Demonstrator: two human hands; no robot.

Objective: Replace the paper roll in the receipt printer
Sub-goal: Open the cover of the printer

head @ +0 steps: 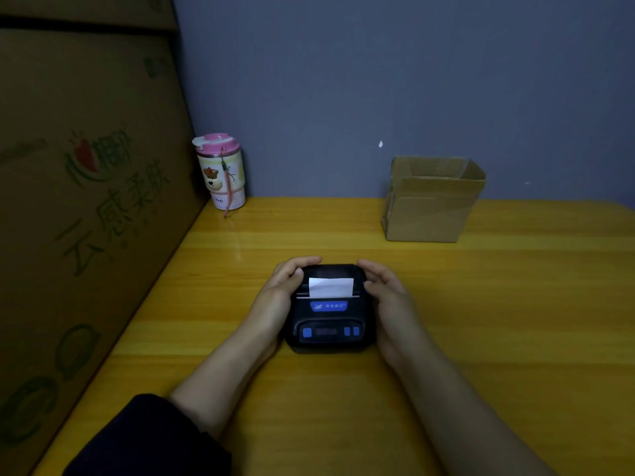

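Observation:
A small black receipt printer (328,321) with blue buttons lies flat on the yellow wooden table (498,321), near the middle. A white strip of paper (330,286) sticks out of its slot, and the lid looks closed. My left hand (280,290) clasps the printer's left side, thumb resting on the lid's top left corner. On the other side, my right hand (388,290) cups the right flank with its fingers curled over the far corner. No spare paper roll shows anywhere.
A brown cardboard box (429,204) with open flaps stands at the back right by the grey wall. A pink-lidded tumbler (221,173) stands in the back left corner. Large printed cartons (86,201) wall off the table's left edge.

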